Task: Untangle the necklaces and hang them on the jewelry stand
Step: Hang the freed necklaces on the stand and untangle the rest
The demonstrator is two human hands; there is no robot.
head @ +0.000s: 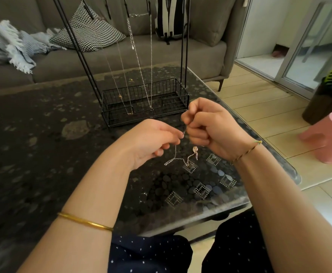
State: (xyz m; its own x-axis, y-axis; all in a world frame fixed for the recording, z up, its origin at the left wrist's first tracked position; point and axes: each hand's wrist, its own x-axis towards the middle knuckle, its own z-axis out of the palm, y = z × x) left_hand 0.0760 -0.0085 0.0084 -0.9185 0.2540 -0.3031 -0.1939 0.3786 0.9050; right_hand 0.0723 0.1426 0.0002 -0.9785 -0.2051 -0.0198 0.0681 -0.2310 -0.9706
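Two hands meet above the dark pebble-patterned counter. The left hand and the right hand, its fingers curled tight, both pinch one silver necklace at nearly the same spot; its chain drops toward 6 o'clock, then lies along the 9-to-3 line on the counter, with a pale pendant at the 3 o'clock end. At 12 o'clock stands one black jewelry stand, its top cut off, carrying what look like three hung chains, too faint to count surely.

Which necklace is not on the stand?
The silver chain pinched between left hand and right hand, trailing onto the table; the others hang on the stand.
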